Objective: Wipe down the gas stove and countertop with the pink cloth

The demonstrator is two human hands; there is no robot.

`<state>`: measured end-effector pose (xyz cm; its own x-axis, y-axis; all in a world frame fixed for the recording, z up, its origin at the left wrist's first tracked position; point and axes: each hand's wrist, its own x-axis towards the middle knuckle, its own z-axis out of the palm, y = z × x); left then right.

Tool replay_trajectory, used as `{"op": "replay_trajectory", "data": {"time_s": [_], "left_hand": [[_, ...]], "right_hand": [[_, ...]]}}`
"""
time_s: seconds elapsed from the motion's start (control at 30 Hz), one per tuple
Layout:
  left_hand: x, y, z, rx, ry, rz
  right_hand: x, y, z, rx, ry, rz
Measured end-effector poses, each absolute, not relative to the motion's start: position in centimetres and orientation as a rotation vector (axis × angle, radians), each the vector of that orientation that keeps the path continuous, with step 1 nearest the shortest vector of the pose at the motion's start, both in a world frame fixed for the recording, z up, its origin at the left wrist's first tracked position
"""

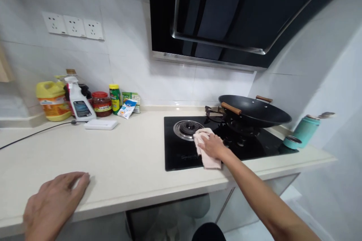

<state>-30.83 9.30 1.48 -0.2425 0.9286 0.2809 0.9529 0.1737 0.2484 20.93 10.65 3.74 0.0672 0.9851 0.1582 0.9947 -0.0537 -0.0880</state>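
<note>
My right hand presses a pale pink cloth onto the black glass gas stove. The cloth lies folded, touching the right side of the round left burner and hanging toward the stove's front edge. At the lower left, my left hand rests by the front edge of the cream countertop, holding nothing, its thumb a little apart from its bent fingers. A black wok with wooden handles sits over the right burner, beyond my right hand.
A teal container holding utensils and a small teal cup stand at the right end. Against the wall at left are a yellow jug, a spray bottle, jars and packets. A white box with a cable lies before them. The range hood overhangs the stove.
</note>
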Motion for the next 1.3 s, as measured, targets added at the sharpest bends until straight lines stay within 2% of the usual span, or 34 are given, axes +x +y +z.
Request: {"op": "replay_trajectory", "data": {"time_s": [0.23, 0.5, 0.63, 0.97, 1.1, 1.3], "left_hand": [[-30.4, 9.5, 1.5, -2.008, -2.359, -0.508], [-18.8, 6.5, -0.9, -2.506, -1.594, -1.317], [-14.8, 4.3, -0.3, -2.671, -1.396, -1.362], [-10.9, 0.8, 1.0, -2.997, -1.309, -1.173], [-9.4, 0.4, 0.4, -3.106, -1.27, -1.175], [-8.3, -0.3, 0.1, -3.113, -1.177, -1.336]], "right_hand": [[10.8, 5.0, 2.9, -1.772, -2.186, 0.001], [5.8, 3.5, 2.5, -1.349, -2.327, 0.218], [10.3, 1.3, 1.7, -1.518, -2.171, 0.163], [29.4, -3.1, 0.3, -2.442, -1.305, -0.187], [27.0, -1.8, 1.1, -2.436, -1.331, -0.217], [13.5, 1.1, 1.9, -1.994, -1.718, 0.039]]}}
